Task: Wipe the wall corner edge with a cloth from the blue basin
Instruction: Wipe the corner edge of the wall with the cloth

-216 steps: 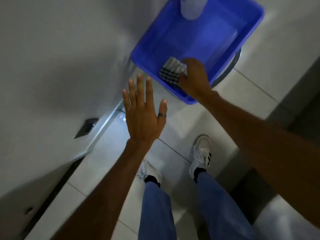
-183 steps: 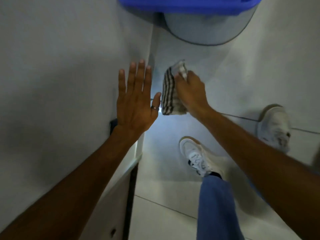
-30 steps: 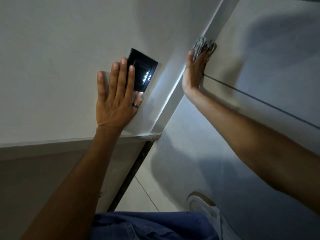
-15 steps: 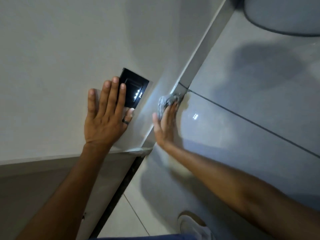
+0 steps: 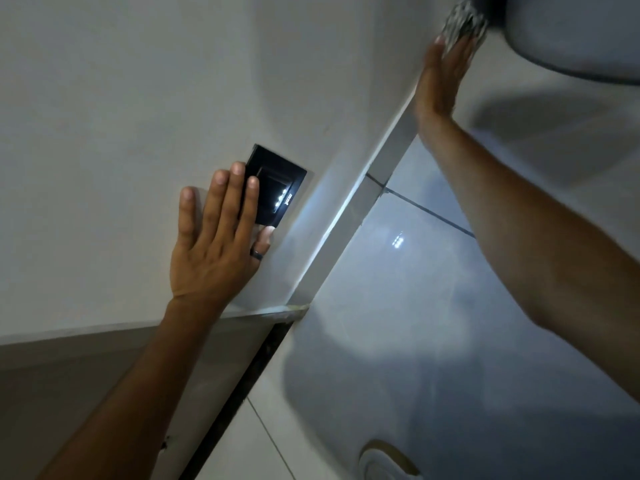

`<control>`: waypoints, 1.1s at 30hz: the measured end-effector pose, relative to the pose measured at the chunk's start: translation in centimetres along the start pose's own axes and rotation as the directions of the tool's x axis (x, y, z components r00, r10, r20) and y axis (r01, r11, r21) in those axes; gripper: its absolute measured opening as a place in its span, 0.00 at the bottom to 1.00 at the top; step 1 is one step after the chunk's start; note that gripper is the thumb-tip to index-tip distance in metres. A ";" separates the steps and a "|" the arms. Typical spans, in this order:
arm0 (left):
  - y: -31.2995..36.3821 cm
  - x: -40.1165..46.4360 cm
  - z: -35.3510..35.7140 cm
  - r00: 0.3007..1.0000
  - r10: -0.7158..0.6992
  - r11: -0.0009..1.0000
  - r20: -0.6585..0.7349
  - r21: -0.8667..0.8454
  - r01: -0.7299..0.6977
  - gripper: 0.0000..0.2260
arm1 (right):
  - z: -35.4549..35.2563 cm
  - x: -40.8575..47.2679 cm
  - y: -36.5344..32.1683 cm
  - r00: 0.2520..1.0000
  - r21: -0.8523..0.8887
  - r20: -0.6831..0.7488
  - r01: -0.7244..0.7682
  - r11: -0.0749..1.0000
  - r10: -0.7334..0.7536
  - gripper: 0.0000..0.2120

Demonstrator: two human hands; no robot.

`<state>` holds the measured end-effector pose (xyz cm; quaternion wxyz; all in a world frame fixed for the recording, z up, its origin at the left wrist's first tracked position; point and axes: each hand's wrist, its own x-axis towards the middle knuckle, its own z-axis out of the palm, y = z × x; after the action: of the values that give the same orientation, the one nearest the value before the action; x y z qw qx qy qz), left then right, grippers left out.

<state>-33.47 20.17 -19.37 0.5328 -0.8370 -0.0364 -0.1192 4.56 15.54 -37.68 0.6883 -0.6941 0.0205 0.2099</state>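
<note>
My right hand (image 5: 440, 74) presses a checked grey cloth (image 5: 462, 20) flat against the skirting strip (image 5: 360, 216) where the white wall (image 5: 121, 98) meets the tiled floor, at the top right. The cloth sticks out beyond my fingertips. My left hand (image 5: 218, 251) lies flat and open on the wall, fingers spread, its fingertips overlapping a black wall light plate (image 5: 277, 187). The blue basin is out of view.
A round grey base (image 5: 571, 36) stands on the floor just beyond the cloth. The black plate's small lights shine on the glossy floor tiles (image 5: 398, 306). A wall corner edge (image 5: 138, 329) runs below my left wrist. My shoe tip (image 5: 384, 460) shows at the bottom.
My right hand has slid the cloth along the skirting strip, away from the wall corner toward the round grey base. My left hand has stayed flat on the wall.
</note>
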 end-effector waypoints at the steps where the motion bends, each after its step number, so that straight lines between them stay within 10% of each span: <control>1: 0.0 0.1 0.0 1.000 -0.002 1.000 0.001 -0.001 0.002 0.37 | -0.2 0.5 -0.2 1.000 0.014 -0.003 -0.002 1.000 0.002 0.33; 13: -0.1 0.2 0.0 1.000 0.003 1.000 0.021 -0.016 -0.003 0.37 | 3.6 -18.2 4.7 0.993 -0.084 0.097 -0.056 0.995 0.064 0.37; 22: 1.1 2.7 -1.4 0.994 -0.043 0.967 0.105 -0.244 0.068 0.39 | 4.7 -29.2 4.6 0.903 -0.297 0.097 -0.374 0.878 0.418 0.36; 27: 3.9 8.1 -2.4 0.996 0.078 0.707 0.044 -0.706 -0.025 0.31 | 3.4 -36.1 6.8 0.561 -0.456 0.573 -0.386 0.802 0.597 0.24; 31: 6.1 9.9 -4.0 0.997 0.055 0.474 0.054 -0.880 0.022 0.23 | -0.6 -34.0 5.6 -0.117 -0.533 0.836 0.061 0.844 0.537 0.13; 33: 7.3 9.3 -5.3 0.987 -0.054 0.463 0.154 -0.872 0.161 0.22 | -2.5 -29.4 3.5 -0.220 -0.607 0.734 0.212 0.766 0.643 0.10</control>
<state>-23.97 11.66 -21.50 0.0148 -0.9925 -0.0502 -0.1104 -22.69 5.30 -31.68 0.1621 -0.4181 -0.4347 0.7810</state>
